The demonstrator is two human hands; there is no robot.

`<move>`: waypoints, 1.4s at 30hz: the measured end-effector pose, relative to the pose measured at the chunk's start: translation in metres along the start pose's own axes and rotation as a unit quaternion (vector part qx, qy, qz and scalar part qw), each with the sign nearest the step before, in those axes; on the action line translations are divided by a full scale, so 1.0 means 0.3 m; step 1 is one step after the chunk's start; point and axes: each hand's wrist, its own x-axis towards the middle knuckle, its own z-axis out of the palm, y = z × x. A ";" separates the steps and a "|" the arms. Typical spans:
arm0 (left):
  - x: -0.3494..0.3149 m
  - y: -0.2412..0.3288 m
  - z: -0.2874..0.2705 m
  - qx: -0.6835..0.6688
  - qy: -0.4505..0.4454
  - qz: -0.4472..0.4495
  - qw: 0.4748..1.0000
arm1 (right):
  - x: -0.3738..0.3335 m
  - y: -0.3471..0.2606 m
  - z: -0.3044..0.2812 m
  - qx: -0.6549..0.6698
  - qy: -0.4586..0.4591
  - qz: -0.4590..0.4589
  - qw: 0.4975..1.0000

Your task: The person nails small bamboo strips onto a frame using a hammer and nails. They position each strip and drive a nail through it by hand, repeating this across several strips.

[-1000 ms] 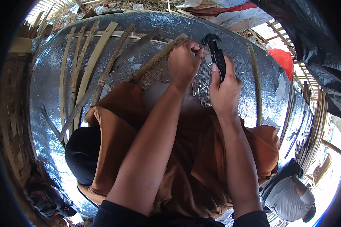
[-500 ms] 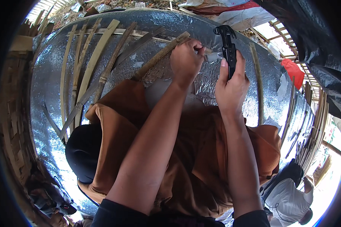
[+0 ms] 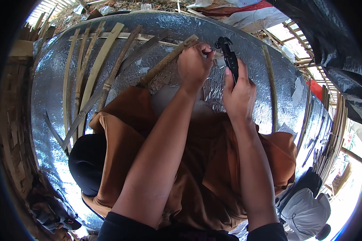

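Note:
My right hand [image 3: 239,96] grips a small black multi-tool hammer [image 3: 229,59] by its handle, its clawed head tilted up and to the left. Close to that head is my left hand [image 3: 192,66], fingers pinched together; whatever lies between the fingertips is too small to make out. A thick bamboo stick [image 3: 165,61] runs slantwise behind the left hand, with its far end showing just above the knuckles. Brown cloth [image 3: 124,138] covers my lap beneath both forearms.
Several bamboo strips [image 3: 95,66] lie on the silver foil sheet [image 3: 253,52] to the left. A single strip [image 3: 270,86] lies right of my right hand. Black plastic sheeting [image 3: 334,44] hangs at the upper right. A person in a light shirt [image 3: 303,211] is at the lower right.
The hammer has come down and to the left, its head now tilted nearer my left hand. My left hand stays pinched in about the same place.

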 end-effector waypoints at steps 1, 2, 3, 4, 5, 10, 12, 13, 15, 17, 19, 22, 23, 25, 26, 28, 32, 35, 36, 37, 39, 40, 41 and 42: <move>0.000 -0.002 0.001 0.002 0.000 -0.002 1.000 | 0.003 -0.005 0.002 0.001 -0.002 0.000 1.000; 0.004 -0.001 0.005 0.000 -0.004 -0.003 1.000 | 0.007 -0.014 0.004 0.019 0.034 -0.009 0.999; 0.012 0.003 0.008 -0.003 -0.008 -0.001 1.000 | 0.015 -0.021 0.000 0.036 0.073 -0.018 0.996; 0.009 0.002 0.005 -0.003 -0.008 -0.001 1.000 | 0.010 -0.027 -0.009 0.007 0.027 0.011 1.000; 0.003 0.000 -0.001 0.002 -0.015 0.004 1.000 | 0.000 -0.021 -0.004 0.007 0.028 0.011 1.000; -0.001 0.001 -0.002 0.003 -0.004 0.006 1.000 | 0.004 -0.017 -0.002 0.029 0.031 -0.013 0.999; 0.002 0.013 0.008 0.012 -0.007 -0.003 1.000 | 0.007 -0.026 -0.012 0.025 0.055 0.000 0.998; 0.004 0.011 0.002 0.012 -0.005 -0.002 1.000 | 0.003 -0.020 -0.010 0.026 0.057 0.000 0.998; 0.001 0.004 -0.009 0.011 -0.006 0.032 0.999 | -0.009 -0.014 -0.003 -0.010 -0.052 0.002 0.999; 0.015 0.002 -0.006 0.006 -0.009 0.016 1.000 | 0.000 -0.026 -0.011 -0.008 -0.040 -0.001 0.999; 0.006 -0.003 0.000 0.003 -0.014 -0.002 1.000 | 0.013 -0.031 -0.010 0.053 0.072 -0.017 0.996; 0.004 0.005 0.005 0.007 -0.003 0.021 1.000 | 0.008 -0.020 -0.016 0.019 0.008 0.018 1.000; 0.007 0.005 0.001 0.012 -0.008 0.014 1.000 | 0.008 -0.012 -0.014 -0.021 -0.056 0.041 0.997; 0.007 0.003 0.004 0.014 -0.015 0.007 1.000 | 0.004 -0.006 -0.006 -0.001 -0.054 0.034 0.998; 0.008 0.003 0.007 0.013 -0.011 0.003 1.000 | 0.006 -0.003 -0.009 0.015 -0.019 0.018 1.000; 0.006 -0.002 0.002 0.018 -0.006 -0.003 1.000 | 0.019 -0.052 -0.032 0.060 0.039 0.019 0.997; 0.005 0.016 0.001 0.039 -0.006 -0.006 0.999 | 0.026 -0.036 -0.031 0.078 0.090 -0.017 0.993; 0.005 0.017 0.008 0.040 -0.006 -0.011 0.999 | 0.023 -0.025 -0.021 0.079 0.065 0.007 0.995; 0.006 0.014 0.006 0.037 -0.001 -0.010 0.999 | 0.026 -0.026 -0.021 0.081 0.053 0.034 0.995; 0.006 0.013 0.006 0.038 -0.001 -0.008 0.999 | 0.028 -0.024 -0.021 0.081 0.054 0.034 0.995; 0.003 0.012 0.008 0.035 -0.003 0.001 0.999 | 0.033 -0.020 -0.022 0.093 0.053 0.051 0.993; 0.004 0.010 0.008 0.035 -0.004 0.002 0.999 | 0.034 -0.020 -0.021 0.093 0.054 0.051 0.993; 0.004 0.008 0.007 0.038 0.003 0.009 0.999 | 0.035 -0.022 -0.021 0.091 0.057 0.058 0.992; 0.005 0.007 0.007 0.040 0.010 0.015 0.999 | 0.037 -0.021 -0.022 0.089 0.060 0.065 0.992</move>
